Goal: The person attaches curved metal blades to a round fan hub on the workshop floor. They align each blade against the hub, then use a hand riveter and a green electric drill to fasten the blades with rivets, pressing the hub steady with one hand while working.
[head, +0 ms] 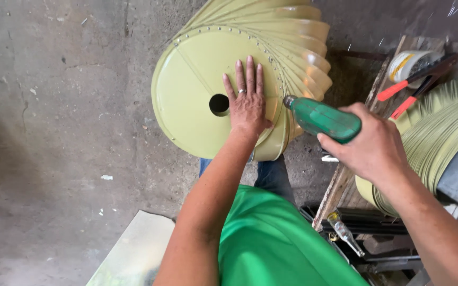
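left hand – flat, fingers spread on pale-green finned drum | right hand – gripping green-handled screwdriver

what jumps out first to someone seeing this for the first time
The big yellow-green finned drum at top centre on the concrete floor, with the left hand pressed flat on its round end plate beside the centre hole. Just to its right, the right hand grips a green tool pointed at the drum's rim.

The grey concrete floor is cracked and stained; a pale flat sheet lies at its near edge, with small white scraps scattered nearby.
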